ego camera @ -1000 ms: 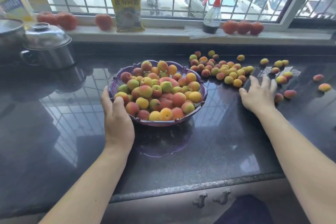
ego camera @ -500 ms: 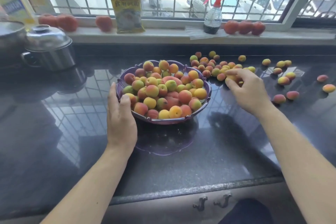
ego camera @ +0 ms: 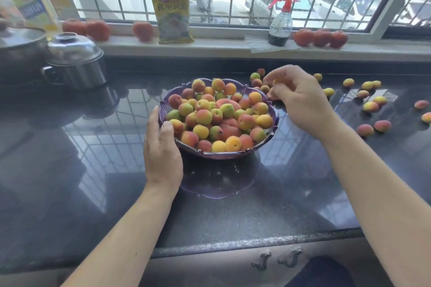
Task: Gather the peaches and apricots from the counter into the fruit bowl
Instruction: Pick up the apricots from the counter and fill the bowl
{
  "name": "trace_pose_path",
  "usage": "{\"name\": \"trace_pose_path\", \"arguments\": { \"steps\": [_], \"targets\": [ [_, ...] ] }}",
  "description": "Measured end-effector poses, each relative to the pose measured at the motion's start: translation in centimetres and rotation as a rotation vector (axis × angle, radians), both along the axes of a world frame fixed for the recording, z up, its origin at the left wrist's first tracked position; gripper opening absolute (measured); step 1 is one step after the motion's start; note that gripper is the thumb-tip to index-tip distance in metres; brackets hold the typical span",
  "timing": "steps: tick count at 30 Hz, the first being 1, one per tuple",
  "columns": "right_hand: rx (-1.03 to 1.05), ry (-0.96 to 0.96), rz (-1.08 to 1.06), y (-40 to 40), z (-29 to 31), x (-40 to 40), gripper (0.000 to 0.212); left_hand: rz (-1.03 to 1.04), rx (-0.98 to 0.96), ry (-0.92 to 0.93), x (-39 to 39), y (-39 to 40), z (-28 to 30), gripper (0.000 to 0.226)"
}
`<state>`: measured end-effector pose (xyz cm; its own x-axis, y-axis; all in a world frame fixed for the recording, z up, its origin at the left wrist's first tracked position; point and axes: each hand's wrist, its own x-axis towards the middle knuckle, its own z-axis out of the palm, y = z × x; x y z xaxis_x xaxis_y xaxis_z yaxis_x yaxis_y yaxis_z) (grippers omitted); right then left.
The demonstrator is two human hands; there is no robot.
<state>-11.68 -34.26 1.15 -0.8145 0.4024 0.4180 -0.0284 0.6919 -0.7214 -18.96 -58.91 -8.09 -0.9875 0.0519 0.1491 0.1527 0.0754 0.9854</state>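
A purple fruit bowl [ego camera: 235, 155] stands mid-counter, heaped with yellow, red and green apricots and peaches [ego camera: 218, 114]. My left hand [ego camera: 162, 149] rests against the bowl's left rim, thumb on the edge. My right hand [ego camera: 300, 98] hovers at the bowl's back right rim, fingers closed around yellow-orange apricots [ego camera: 279, 81]. More loose fruit [ego camera: 370, 106] lies scattered on the dark counter to the right, and a few pieces [ego camera: 256, 79] sit behind the bowl, partly hidden by my right hand.
A steel pot with lid [ego camera: 75, 63] stands at the back left. On the windowsill are a yellow packet [ego camera: 172, 15], a red-topped spray bottle [ego camera: 281, 21] and large red peaches [ego camera: 320, 38]. The counter's front edge [ego camera: 233, 243] runs below my arms.
My right hand closed on apricots in the pile and moved left and up toward the bowl's rim. The left hand stayed on the bowl's left side.
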Motion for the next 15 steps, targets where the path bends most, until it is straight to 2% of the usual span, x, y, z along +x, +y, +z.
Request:
{"name": "trace_pose_path", "arguments": {
  "steps": [3,6,8,10,12,15],
  "targets": [
    [0.136,-0.227,0.016,-0.3,1.3,-0.3,0.027,0.006,-0.010,0.004,-0.1,0.0,0.0,0.064],
    [0.442,-0.443,0.100,-1.8,2.3,-0.7,0.021,0.011,-0.013,0.014,-0.1,0.1,-0.1,0.062],
    [0.644,-0.596,0.132,-2.8,2.5,-1.4,0.032,0.008,-0.012,0.011,-0.2,0.1,-0.3,0.063],
    [0.787,-0.686,0.115,-3.7,2.5,-2.2,0.040,0.006,-0.014,0.014,-0.4,0.1,-0.5,0.064],
    [0.891,-0.746,0.092,-4.3,2.5,-2.9,0.040,0.006,-0.018,0.010,-0.4,0.0,-0.6,0.066],
    [0.917,-0.790,0.048,-4.7,2.9,-3.5,0.036,-0.005,-0.015,0.005,-0.4,-0.1,-0.6,0.065]
  ]
}}
